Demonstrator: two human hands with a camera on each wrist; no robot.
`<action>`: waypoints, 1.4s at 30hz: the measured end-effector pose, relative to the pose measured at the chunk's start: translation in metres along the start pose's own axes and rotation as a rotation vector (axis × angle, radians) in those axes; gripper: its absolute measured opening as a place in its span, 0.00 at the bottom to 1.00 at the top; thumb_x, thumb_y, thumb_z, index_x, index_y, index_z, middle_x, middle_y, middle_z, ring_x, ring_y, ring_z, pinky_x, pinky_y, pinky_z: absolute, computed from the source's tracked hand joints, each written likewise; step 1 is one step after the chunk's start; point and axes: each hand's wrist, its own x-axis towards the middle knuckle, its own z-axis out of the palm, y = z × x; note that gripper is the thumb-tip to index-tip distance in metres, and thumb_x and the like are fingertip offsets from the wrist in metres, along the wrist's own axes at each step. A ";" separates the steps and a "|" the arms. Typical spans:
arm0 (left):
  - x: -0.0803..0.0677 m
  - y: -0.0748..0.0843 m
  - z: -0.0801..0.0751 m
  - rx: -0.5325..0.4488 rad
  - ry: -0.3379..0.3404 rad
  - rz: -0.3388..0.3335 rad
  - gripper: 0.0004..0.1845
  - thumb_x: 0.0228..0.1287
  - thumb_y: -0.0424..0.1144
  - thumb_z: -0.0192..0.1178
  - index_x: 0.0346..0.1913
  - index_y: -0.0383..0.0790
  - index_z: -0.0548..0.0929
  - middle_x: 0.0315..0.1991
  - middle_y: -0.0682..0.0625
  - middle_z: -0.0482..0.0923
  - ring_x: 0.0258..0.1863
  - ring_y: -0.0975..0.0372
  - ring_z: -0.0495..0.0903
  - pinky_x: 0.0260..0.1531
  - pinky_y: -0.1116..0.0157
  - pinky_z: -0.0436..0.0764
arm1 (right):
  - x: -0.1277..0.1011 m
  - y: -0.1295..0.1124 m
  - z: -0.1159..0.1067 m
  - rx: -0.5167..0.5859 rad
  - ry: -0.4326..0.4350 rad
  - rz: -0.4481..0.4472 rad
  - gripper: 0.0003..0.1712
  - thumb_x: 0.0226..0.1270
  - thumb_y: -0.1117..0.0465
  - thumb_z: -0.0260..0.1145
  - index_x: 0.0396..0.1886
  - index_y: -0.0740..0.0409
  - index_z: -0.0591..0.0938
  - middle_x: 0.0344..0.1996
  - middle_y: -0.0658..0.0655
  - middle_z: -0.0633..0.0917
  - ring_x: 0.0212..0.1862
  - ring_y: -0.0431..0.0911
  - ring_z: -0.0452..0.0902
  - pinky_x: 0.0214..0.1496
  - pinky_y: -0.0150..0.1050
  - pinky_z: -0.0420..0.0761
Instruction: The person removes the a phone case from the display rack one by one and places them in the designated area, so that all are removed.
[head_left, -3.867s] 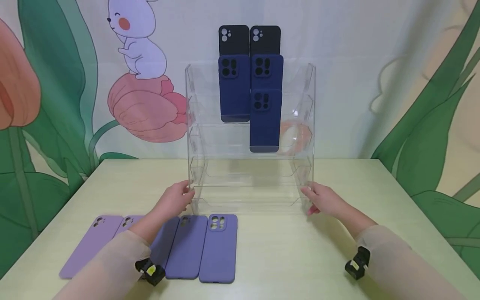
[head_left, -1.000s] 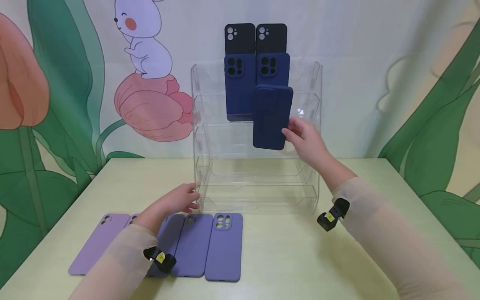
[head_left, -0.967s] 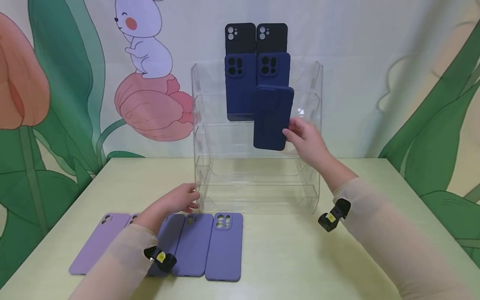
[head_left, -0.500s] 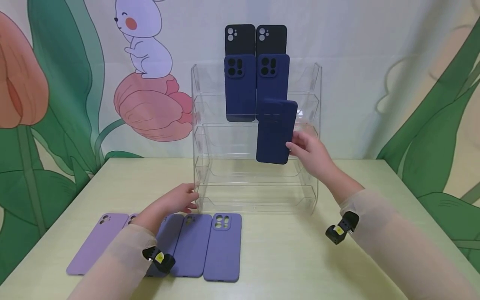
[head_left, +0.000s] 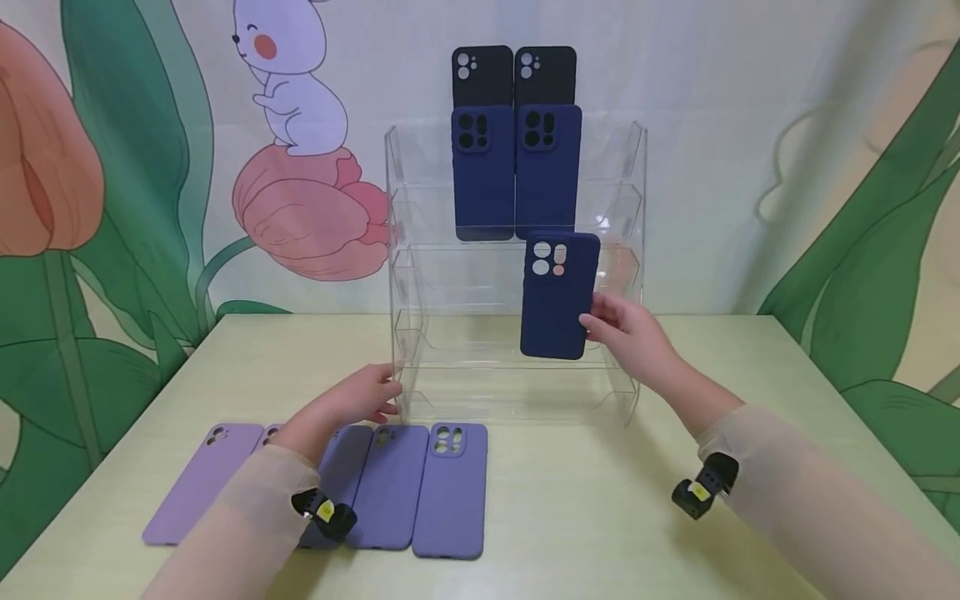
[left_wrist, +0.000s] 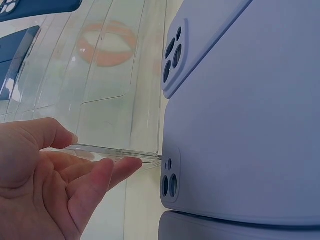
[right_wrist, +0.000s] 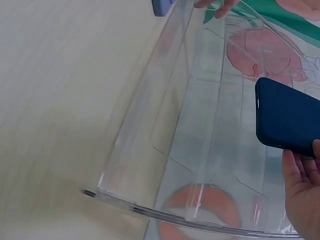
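Observation:
My right hand pinches a navy phone case by its right edge, thumb on the near face. The case is upright in front of the clear acrylic display rack, its camera cutouts at the top. In the right wrist view the case stands out over the clear panels. My left hand grips the rack's lower left side; the left wrist view shows the thumb and fingers on either side of the clear panel. Two navy cases stand side by side in the rack, with two black cases behind them.
On the table, a row of purple phone cases lies at the front left, partly hidden under my left forearm. A printed curtain with a rabbit and tulips hangs behind the table.
My right hand took the lower navy case off the rack. It has since moved down and slightly right, turning the case so its cutouts show through. The left hand keeps its place on the rack.

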 end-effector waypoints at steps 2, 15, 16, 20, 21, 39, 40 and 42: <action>0.000 -0.001 0.000 -0.001 -0.001 0.000 0.26 0.68 0.33 0.41 0.66 0.23 0.58 0.60 0.28 0.64 0.48 0.48 0.78 0.39 0.58 0.81 | -0.004 0.002 0.002 0.010 -0.011 0.013 0.21 0.70 0.63 0.56 0.59 0.69 0.70 0.45 0.65 0.79 0.48 0.53 0.77 0.48 0.39 0.78; 0.003 -0.001 0.001 -0.019 -0.008 0.023 0.24 0.67 0.33 0.41 0.63 0.22 0.60 0.58 0.28 0.66 0.48 0.47 0.78 0.38 0.58 0.81 | -0.022 0.008 0.005 0.019 -0.041 0.021 0.20 0.70 0.63 0.56 0.58 0.67 0.71 0.46 0.64 0.80 0.48 0.53 0.78 0.50 0.43 0.77; 0.003 -0.001 0.001 -0.018 -0.008 0.023 0.24 0.67 0.33 0.41 0.63 0.22 0.60 0.58 0.28 0.65 0.48 0.47 0.78 0.38 0.58 0.81 | -0.023 0.009 0.005 0.022 -0.043 0.022 0.20 0.70 0.63 0.56 0.58 0.67 0.71 0.46 0.64 0.80 0.47 0.54 0.78 0.50 0.43 0.77; 0.003 -0.001 0.001 -0.019 -0.015 0.014 0.27 0.68 0.33 0.40 0.66 0.22 0.55 0.61 0.27 0.62 0.50 0.46 0.77 0.40 0.58 0.80 | -0.029 0.012 0.008 0.045 -0.066 0.040 0.20 0.69 0.64 0.56 0.58 0.67 0.71 0.45 0.64 0.80 0.47 0.53 0.78 0.50 0.43 0.77; 0.002 0.000 0.001 -0.020 -0.016 0.011 0.28 0.68 0.33 0.40 0.67 0.22 0.53 0.62 0.27 0.60 0.50 0.46 0.77 0.40 0.58 0.80 | -0.031 0.013 0.009 0.050 -0.072 0.046 0.20 0.69 0.64 0.56 0.58 0.68 0.71 0.45 0.64 0.80 0.47 0.54 0.78 0.50 0.44 0.77; -0.001 -0.002 -0.001 -0.022 -0.012 0.025 0.27 0.68 0.33 0.41 0.66 0.22 0.55 0.63 0.28 0.60 0.49 0.46 0.78 0.39 0.58 0.81 | -0.054 0.022 0.022 0.069 -0.141 0.098 0.19 0.69 0.65 0.56 0.57 0.69 0.71 0.46 0.64 0.80 0.46 0.53 0.79 0.49 0.43 0.78; 0.000 -0.002 0.000 -0.023 -0.016 0.024 0.27 0.68 0.33 0.40 0.66 0.22 0.55 0.63 0.28 0.60 0.49 0.46 0.77 0.40 0.57 0.80 | -0.055 0.023 0.022 0.072 -0.145 0.098 0.19 0.69 0.65 0.56 0.57 0.69 0.71 0.46 0.64 0.81 0.46 0.53 0.79 0.48 0.43 0.78; 0.001 -0.001 -0.001 -0.021 -0.019 0.021 0.27 0.68 0.33 0.40 0.67 0.22 0.54 0.63 0.28 0.60 0.50 0.46 0.77 0.41 0.57 0.80 | -0.058 0.023 0.023 0.084 -0.156 0.096 0.19 0.69 0.66 0.56 0.56 0.71 0.71 0.46 0.64 0.81 0.46 0.53 0.79 0.48 0.43 0.79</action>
